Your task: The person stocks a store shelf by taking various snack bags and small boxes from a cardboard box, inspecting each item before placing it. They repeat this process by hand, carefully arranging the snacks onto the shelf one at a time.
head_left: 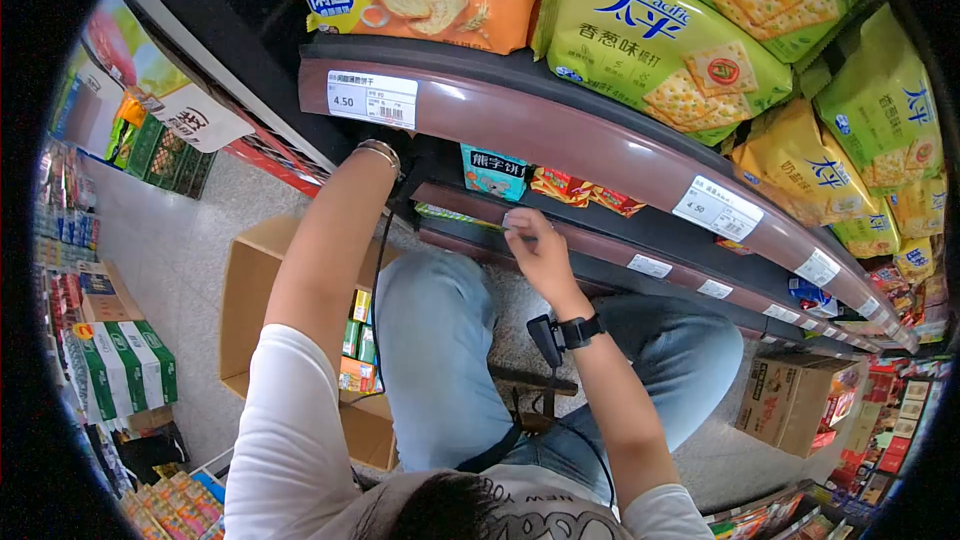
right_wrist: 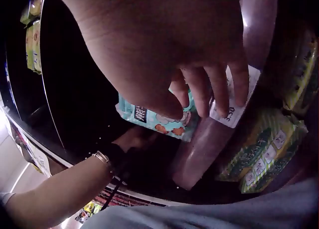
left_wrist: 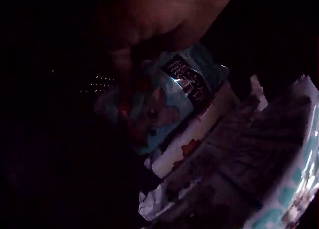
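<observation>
My left hand (left_wrist: 164, 17) reaches into the dark lower shelf, mostly hidden in the head view. In the left wrist view one finger overlaps a teal bear-biscuit pack (left_wrist: 169, 102) with a koala face; cannot tell whether the fingers close round it. More packs (left_wrist: 214, 164) stand in a row beside it. My right hand (head_left: 541, 252) is at the front edge of that shelf, fingers slightly bent and spread. Its fingertips overlap a white price label (right_wrist: 234, 99) there. A teal pack (head_left: 493, 174) stands upright just behind the edge.
The upper shelf edge (head_left: 520, 135) overhangs both forearms, with orange and green cracker packs (head_left: 660, 50) above. Red packs (head_left: 562, 187) sit right of the teal one. An opened carton (head_left: 240, 315) with small boxes stands by the left knee. Another carton (head_left: 782, 405) stands at right.
</observation>
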A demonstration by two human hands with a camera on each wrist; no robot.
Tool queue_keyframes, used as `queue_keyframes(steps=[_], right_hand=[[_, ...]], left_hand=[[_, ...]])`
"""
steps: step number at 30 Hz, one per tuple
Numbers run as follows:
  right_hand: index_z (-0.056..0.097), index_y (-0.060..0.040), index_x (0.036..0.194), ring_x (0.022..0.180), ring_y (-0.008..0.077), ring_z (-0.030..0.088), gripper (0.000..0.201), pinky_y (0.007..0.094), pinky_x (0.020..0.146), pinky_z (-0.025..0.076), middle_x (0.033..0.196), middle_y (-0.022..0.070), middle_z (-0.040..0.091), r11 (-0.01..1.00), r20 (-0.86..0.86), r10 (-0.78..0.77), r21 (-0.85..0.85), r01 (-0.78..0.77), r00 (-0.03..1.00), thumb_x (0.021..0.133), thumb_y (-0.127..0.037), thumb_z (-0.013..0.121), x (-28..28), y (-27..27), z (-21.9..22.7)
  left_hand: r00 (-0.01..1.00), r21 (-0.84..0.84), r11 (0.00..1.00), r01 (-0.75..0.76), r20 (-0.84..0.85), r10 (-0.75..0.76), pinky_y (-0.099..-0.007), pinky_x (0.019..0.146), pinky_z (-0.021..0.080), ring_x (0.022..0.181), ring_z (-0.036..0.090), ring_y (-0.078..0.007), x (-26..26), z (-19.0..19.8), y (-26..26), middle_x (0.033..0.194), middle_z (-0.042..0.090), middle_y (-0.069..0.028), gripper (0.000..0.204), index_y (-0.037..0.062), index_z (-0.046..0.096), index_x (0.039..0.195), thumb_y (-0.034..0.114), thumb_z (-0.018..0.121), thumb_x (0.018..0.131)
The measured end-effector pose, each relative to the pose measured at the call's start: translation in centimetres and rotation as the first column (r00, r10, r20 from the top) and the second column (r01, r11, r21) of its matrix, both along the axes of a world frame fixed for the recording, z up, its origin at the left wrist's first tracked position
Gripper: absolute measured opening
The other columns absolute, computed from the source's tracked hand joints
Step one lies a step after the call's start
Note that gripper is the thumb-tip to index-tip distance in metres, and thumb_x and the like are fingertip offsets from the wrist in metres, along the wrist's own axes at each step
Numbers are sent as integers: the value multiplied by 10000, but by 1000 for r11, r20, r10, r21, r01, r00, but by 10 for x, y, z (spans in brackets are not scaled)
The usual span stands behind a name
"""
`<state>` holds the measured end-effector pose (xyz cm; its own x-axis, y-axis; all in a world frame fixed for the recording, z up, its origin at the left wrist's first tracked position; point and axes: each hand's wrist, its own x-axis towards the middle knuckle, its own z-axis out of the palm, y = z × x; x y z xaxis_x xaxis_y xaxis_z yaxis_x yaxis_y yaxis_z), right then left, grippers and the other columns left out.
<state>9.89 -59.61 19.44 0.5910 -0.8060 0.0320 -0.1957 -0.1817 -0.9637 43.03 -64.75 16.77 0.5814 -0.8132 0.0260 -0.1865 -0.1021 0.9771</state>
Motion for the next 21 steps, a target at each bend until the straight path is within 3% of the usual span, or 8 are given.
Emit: queue_keyframes(steps=[2, 7, 14, 21], right_hand=[[540, -53, 1088, 820, 191, 641, 270, 300, 690, 494, 975, 103, 650, 998, 27, 3, -62, -2, 1000, 824, -73, 590, 10, -5, 8], [537, -58, 1108, 850, 151, 630, 287, 279, 704, 488, 1002, 86, 647, 994, 45, 32, -105, -27, 998, 825, -67, 588, 27, -17, 35], [534, -46, 1104, 832, 156, 630, 288, 272, 672, 496, 995, 86, 648, 985, 58, 29, -170, -19, 998, 821, -56, 585, 27, -25, 26], [547, -34, 1081, 869, 156, 620, 252, 270, 699, 490, 1002, 93, 644, 993, 29, 42, -110, -38, 999, 832, -54, 579, 26, -11, 44]], left_hand=[[1000, 5, 1000, 3, 11, -3, -342, 722, 515, 924, 619, -262, 0, -1, -1, 1059, 611, -158, 361, -19, 504, 1136, 129, 606, 823], [999, 13, 1000, 10, 39, -11, -340, 742, 504, 935, 616, -262, -1, -3, -6, 1067, 611, -159, 385, -16, 500, 1147, 142, 616, 815], [995, 42, 999, 34, 88, -37, -337, 770, 489, 949, 611, -263, 2, 2, -7, 1079, 611, -161, 419, -12, 494, 1162, 159, 630, 805], [974, 124, 990, 74, 205, -99, -334, 798, 474, 963, 606, -264, -12, 23, 4, 1090, 611, -163, 452, -8, 489, 1178, 177, 643, 795]])
